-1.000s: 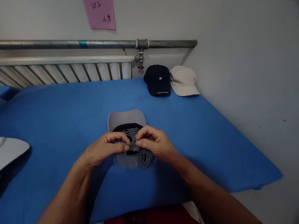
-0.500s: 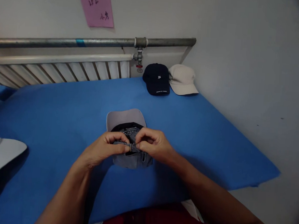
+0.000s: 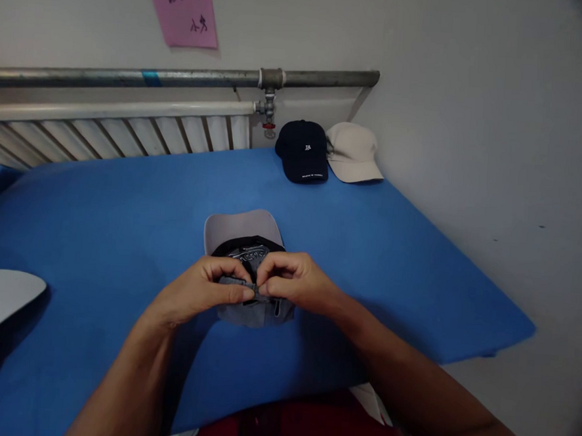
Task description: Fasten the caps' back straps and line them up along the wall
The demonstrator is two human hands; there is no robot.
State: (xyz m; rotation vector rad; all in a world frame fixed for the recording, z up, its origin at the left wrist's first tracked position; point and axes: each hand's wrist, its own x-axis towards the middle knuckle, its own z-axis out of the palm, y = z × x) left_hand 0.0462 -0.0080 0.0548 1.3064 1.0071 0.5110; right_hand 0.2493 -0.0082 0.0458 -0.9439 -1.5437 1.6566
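A grey baseball cap (image 3: pixel 255 316) lies upside down on the blue table, its light grey brim pointing away from me and its dark inside showing. My left hand (image 3: pixel 208 288) pinches the back strap (image 3: pixel 260 295) of the cap from the left, thumb and forefinger closed on it. From the right, my right hand (image 3: pixel 297 281) pinches the same strap close by, so the fingertips of both hands nearly meet. The buckle on the strap is mostly hidden by the fingers.
A navy cap (image 3: pixel 302 151) and a beige cap (image 3: pixel 355 153) sit side by side at the back of the blue table (image 3: pixel 123 221). Behind it run a radiator (image 3: pixel 128 132) and a metal pipe (image 3: pixel 205 76). A white curved object (image 3: pixel 4 299) stands at the left edge.
My right hand has shifted slightly left along the strap, closer to my left fingertips. The buckle that showed between the hands is now mostly covered. The view has moved slightly.
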